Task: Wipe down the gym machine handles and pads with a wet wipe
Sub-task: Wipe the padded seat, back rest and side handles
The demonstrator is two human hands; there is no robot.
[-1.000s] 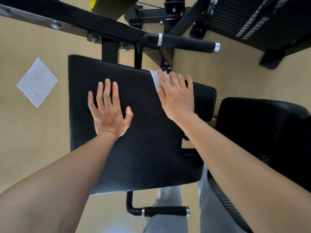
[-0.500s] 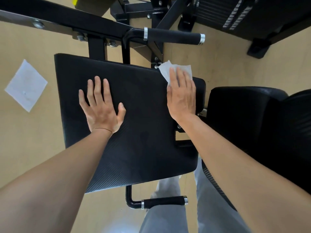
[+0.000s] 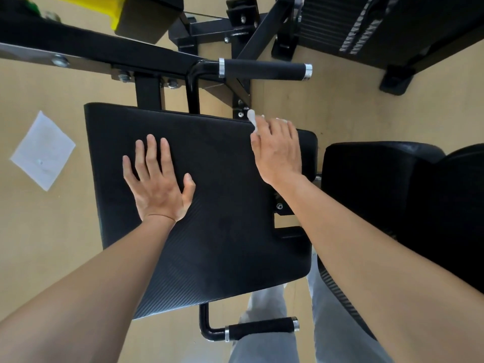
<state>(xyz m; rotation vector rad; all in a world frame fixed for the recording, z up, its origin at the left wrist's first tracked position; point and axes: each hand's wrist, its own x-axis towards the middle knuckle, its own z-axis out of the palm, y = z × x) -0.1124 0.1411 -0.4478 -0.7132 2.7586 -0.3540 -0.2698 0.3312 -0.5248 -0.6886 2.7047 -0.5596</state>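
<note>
White wet wipe (image 3: pixel 253 119) peeks from right hand (image 3: pixel 277 153) on black pad (image 3: pixel 225 205).

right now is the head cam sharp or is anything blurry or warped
Head view: mostly sharp, pad texture crisp; the wipe under the right hand is slightly smeared; wide-angle bending stretches the forearms at the bottom edge; soft glare on the upper handle collars.

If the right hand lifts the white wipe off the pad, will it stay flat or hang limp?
Probably limp: the wipe already bunches and curls up beside the right hand at the edge of the pad. It looks thin, so likely very light. If it is wet, it may cling slightly to the textured pad.
</note>
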